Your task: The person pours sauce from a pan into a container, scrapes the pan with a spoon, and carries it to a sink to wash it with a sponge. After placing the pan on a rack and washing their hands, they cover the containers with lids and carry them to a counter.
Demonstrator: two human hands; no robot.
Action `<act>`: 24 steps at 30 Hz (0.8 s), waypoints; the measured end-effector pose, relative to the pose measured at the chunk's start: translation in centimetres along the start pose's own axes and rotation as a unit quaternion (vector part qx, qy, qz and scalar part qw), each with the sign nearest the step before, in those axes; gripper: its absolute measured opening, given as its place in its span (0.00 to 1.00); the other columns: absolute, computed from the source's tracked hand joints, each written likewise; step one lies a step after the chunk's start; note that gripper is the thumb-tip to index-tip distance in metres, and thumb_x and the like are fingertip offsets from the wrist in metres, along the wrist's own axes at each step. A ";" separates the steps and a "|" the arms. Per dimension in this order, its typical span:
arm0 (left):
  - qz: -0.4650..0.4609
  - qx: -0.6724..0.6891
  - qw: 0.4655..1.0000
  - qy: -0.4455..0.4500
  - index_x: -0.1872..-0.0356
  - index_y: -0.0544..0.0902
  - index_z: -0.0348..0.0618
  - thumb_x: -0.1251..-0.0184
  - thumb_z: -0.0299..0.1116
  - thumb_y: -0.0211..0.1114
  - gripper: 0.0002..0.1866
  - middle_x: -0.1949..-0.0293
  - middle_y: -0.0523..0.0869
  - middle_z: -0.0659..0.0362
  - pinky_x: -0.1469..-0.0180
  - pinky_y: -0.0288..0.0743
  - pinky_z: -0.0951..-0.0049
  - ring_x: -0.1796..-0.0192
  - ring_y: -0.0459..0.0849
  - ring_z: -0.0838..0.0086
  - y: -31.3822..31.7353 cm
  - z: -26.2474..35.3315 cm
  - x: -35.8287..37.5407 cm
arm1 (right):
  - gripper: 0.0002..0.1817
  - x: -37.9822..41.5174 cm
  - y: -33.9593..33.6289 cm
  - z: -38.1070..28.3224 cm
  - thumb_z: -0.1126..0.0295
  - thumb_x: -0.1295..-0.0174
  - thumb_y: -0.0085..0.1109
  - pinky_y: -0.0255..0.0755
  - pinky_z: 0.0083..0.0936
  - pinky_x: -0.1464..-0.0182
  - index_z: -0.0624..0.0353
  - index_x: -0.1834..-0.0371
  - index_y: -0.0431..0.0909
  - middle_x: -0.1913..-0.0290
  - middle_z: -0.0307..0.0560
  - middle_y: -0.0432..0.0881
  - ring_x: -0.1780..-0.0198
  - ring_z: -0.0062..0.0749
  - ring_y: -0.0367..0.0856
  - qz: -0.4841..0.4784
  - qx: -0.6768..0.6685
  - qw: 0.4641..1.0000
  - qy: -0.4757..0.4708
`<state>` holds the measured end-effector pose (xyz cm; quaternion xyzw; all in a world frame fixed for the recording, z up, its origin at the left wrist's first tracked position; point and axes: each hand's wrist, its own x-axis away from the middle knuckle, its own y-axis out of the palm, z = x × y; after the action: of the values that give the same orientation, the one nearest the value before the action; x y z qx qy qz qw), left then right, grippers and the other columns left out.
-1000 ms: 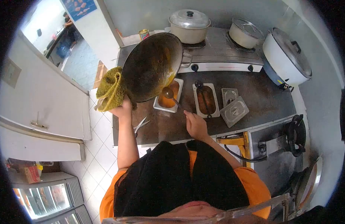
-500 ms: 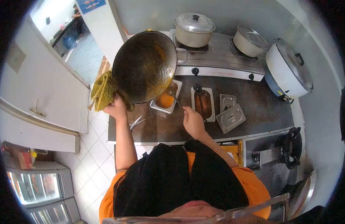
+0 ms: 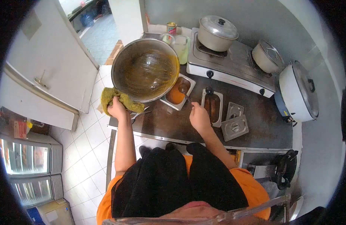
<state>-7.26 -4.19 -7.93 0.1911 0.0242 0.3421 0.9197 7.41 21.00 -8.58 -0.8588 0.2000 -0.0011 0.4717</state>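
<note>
My left hand (image 3: pixel 118 109) is closed around a green cloth (image 3: pixel 123 99) at the near left rim of a large metal wok (image 3: pixel 146 71). Orange-brown residue coats the wok's inside, which faces up toward me. Between the fingers of my right hand (image 3: pixel 200 117) is the handle of a ladle (image 3: pixel 183 89). Its bowl is over a steel container (image 3: pixel 187 83) of orange sauce, just right of the wok. Another steel container (image 3: pixel 217 98) with dark contents and a black-handled utensil stands to the right.
Two steel lids (image 3: pixel 235 127) lie right of the containers. Behind stands a stove (image 3: pixel 233 63) with two lidded pots (image 3: pixel 218 33). A large white pot (image 3: pixel 298 92) is at the right. Scissors (image 3: pixel 140 114) lie near the front edge. A can (image 3: pixel 171 28) stands at the back.
The wok has tilted to show more of its inside and sits lower, uncovering a can and green tray behind it. The camera view has shifted. Both hands keep their holds.
</note>
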 end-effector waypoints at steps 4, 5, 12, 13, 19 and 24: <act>0.015 0.041 0.997 -0.070 0.65 0.75 0.26 0.51 0.22 0.57 0.11 0.64 0.79 0.53 0.65 0.75 0.72 0.66 0.80 0.70 -3.6 -0.1 -2.3 | 0.14 -0.7 1.3 -1.8 0.75 0.46 0.47 0.72 0.41 0.60 0.71 0.57 0.71 0.67 0.64 0.77 0.65 0.54 0.78 -0.014 0.031 0.999 0.006; 0.013 0.050 0.997 -0.064 0.66 0.76 0.31 0.53 0.21 0.57 0.10 0.65 0.79 0.55 0.63 0.76 0.71 0.65 0.80 0.68 -4.7 0.1 -3.0 | 0.14 -1.2 1.6 -2.3 0.75 0.46 0.47 0.72 0.41 0.60 0.72 0.58 0.71 0.67 0.65 0.77 0.64 0.55 0.78 -0.019 0.051 0.999 0.003; 0.037 0.063 0.997 -0.038 0.61 0.74 0.27 0.52 0.21 0.56 0.14 0.61 0.78 0.53 0.61 0.76 0.71 0.61 0.79 0.67 -14.5 3.3 -12.8 | 0.12 -6.2 4.0 -3.1 0.70 0.49 0.48 0.72 0.42 0.59 0.69 0.71 0.77 0.68 0.66 0.78 0.63 0.56 0.78 -0.052 0.181 0.979 0.082; 0.035 0.060 0.997 -0.028 0.62 0.74 0.27 0.52 0.21 0.56 0.13 0.61 0.78 0.53 0.61 0.76 0.71 0.61 0.79 0.67 -15.9 4.3 -14.1 | 0.12 -6.7 3.1 -4.0 0.69 0.50 0.49 0.72 0.42 0.58 0.69 0.73 0.77 0.68 0.66 0.78 0.63 0.55 0.78 -0.071 0.196 0.975 0.073; 0.035 0.022 0.999 -0.015 0.64 0.74 0.25 0.52 0.20 0.56 0.12 0.60 0.78 0.53 0.59 0.75 0.72 0.61 0.78 0.69 -23.5 8.2 -23.6 | 0.13 -7.4 2.3 -3.5 0.67 0.50 0.52 0.68 0.33 0.75 0.68 0.73 0.79 0.82 0.57 0.77 0.80 0.42 0.76 -0.129 0.155 0.976 0.082; 0.060 0.007 0.998 -0.011 0.61 0.74 0.24 0.52 0.20 0.56 0.14 0.59 0.78 0.52 0.58 0.75 0.72 0.61 0.78 0.69 -26.6 8.8 -31.0 | 0.10 -6.0 3.3 -7.8 0.69 0.47 0.51 0.49 0.18 0.89 0.67 0.72 0.78 0.89 0.40 0.67 0.89 0.21 0.62 -0.081 -0.108 0.902 0.410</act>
<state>-12.91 -45.35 -12.24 0.2025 0.0046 0.3939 0.8966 -0.76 15.18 -5.82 -0.8413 0.3045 -0.3694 0.2511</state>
